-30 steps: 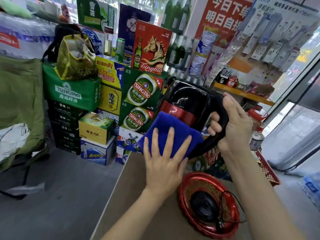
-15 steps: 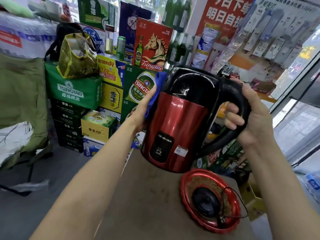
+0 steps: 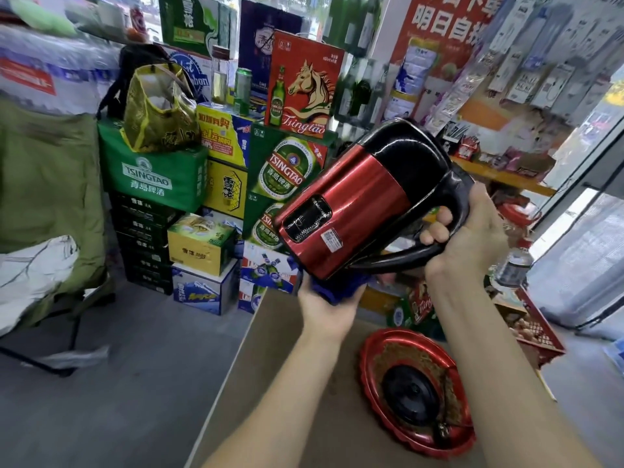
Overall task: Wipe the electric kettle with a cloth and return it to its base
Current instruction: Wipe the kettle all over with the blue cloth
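A red and black electric kettle point(image 3: 358, 201) hangs in the air, tipped on its side with its bottom toward the lower left. My right hand point(image 3: 472, 238) grips its black handle. Beneath the kettle's bottom edge my left hand point(image 3: 324, 305) presses a blue cloth point(image 3: 337, 288) against it; most of the cloth is hidden under the kettle. The black round base point(image 3: 410, 396) sits in a red tray point(image 3: 371, 359) on the brown table point(image 3: 290, 383), below and to the right of the kettle.
Stacked beer cartons point(image 3: 287, 177) stand just beyond the table's far edge. A green folding chair point(image 3: 47, 184) is at the left on the grey floor. A red crate point(image 3: 537, 329) and a shelf of goods point(image 3: 499, 177) lie to the right.
The kettle has tipped from upright onto its side. My left hand with the cloth moved from the kettle's upper left side down to its bottom edge.
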A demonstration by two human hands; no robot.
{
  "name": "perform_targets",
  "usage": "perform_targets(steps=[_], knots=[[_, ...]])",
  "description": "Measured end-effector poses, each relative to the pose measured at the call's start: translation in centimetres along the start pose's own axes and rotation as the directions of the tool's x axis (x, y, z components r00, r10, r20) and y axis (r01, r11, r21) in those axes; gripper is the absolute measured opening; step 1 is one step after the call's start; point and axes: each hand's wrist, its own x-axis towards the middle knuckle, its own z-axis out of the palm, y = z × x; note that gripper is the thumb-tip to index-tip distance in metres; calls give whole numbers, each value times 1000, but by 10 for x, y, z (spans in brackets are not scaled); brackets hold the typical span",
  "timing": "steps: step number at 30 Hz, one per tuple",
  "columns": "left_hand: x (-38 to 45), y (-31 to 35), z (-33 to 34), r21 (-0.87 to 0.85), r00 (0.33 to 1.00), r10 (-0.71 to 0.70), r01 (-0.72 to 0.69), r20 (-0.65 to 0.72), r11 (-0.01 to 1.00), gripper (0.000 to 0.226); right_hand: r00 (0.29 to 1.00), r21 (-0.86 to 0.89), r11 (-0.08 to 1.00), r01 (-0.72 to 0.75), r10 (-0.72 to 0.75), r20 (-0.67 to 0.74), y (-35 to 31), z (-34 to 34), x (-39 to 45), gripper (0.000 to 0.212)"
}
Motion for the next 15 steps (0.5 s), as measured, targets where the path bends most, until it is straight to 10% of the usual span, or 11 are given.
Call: perform_targets(steps=[7,10,12,15], knots=[[-47,-16,9,34,989,77,-74,-125,997,33,991,-48,989,137,-136,19,-4,6,1,34],[-79,-17,3,222,925,338,-298,-175,928,34,989,-62,987,146,-144,32,-7,3,2,34],[-86,-16,4,518,747,661,-540,-67,664,32,990,-78,987,139,-136,44,-7,2,1,34],[-55,-12,8,760,521,578,-567,629,-316,50,997,-79,995,55,-51,55,-3,1,-5,37]])
